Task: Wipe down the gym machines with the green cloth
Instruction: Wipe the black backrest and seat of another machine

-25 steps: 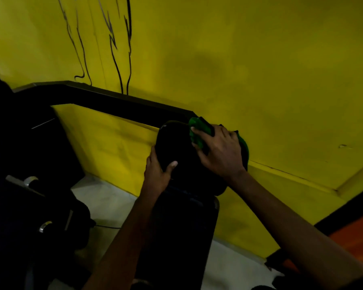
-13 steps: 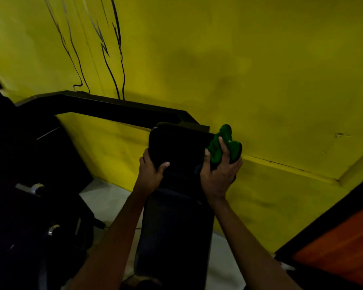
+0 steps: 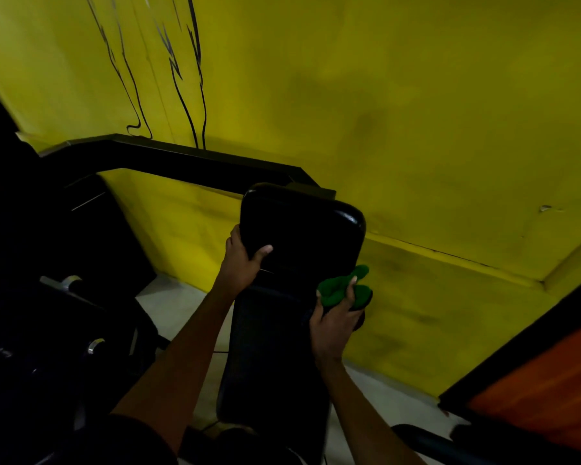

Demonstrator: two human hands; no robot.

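A black padded machine backrest stands upright before me, with a headrest pad [image 3: 302, 229] on top and a longer back pad [image 3: 269, 347] below it. My left hand [image 3: 240, 263] grips the left edge of the headrest pad, thumb on its front. My right hand [image 3: 334, 317] holds the bunched green cloth [image 3: 344, 286] against the right edge of the backrest, where the two pads meet. Part of the cloth is hidden behind my fingers.
A black metal frame bar [image 3: 182, 159] runs behind the headrest along the yellow wall [image 3: 416, 112]. Dark machine parts with chrome fittings [image 3: 64, 283] fill the left. An orange panel with a black border [image 3: 534, 380] is at lower right. Pale floor [image 3: 168, 307] shows below.
My right hand has slid the green cloth from the top of the headrest down its right side to the junction with the back pad. My left hand has kept its grip.
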